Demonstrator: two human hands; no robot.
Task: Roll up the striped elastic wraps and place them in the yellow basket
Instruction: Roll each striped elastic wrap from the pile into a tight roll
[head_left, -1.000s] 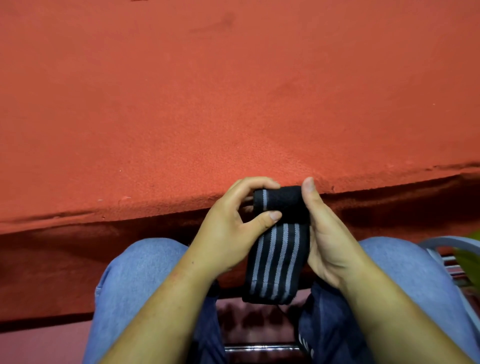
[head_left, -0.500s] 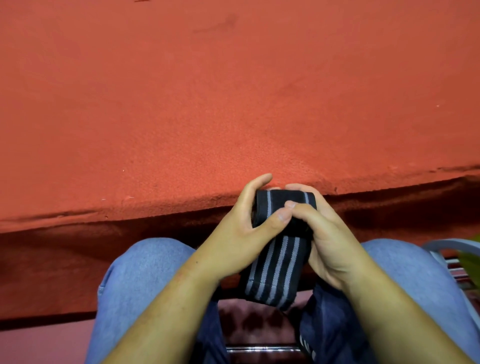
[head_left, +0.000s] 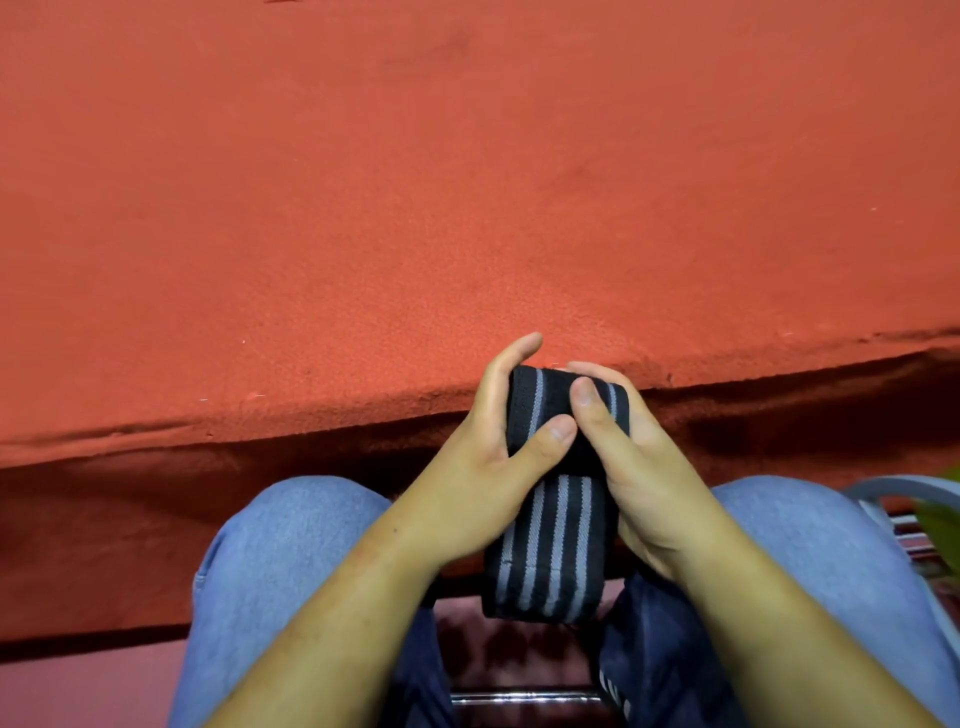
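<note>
A black elastic wrap with grey stripes (head_left: 550, 545) is held above my lap, just in front of the table's near edge. Its upper end is rolled into a thick coil and its loose tail hangs down between my knees. My left hand (head_left: 483, 467) grips the coil from the left, thumb pressed across its front. From the right, my right hand (head_left: 628, 467) grips the same coil, its thumb lying over the top. The yellow basket is not in view.
A table covered in red felt (head_left: 467, 208) fills the upper view; its near edge runs just behind my hands. My knees in blue jeans (head_left: 280, 561) sit below. A grey chair arm (head_left: 904, 488) and a blurred green object (head_left: 943, 506) show at the right edge.
The coil has been turned further, taking up more of the strip. My right thumb shifted from beside the roll to across its top, and both hands stay closed round it.
</note>
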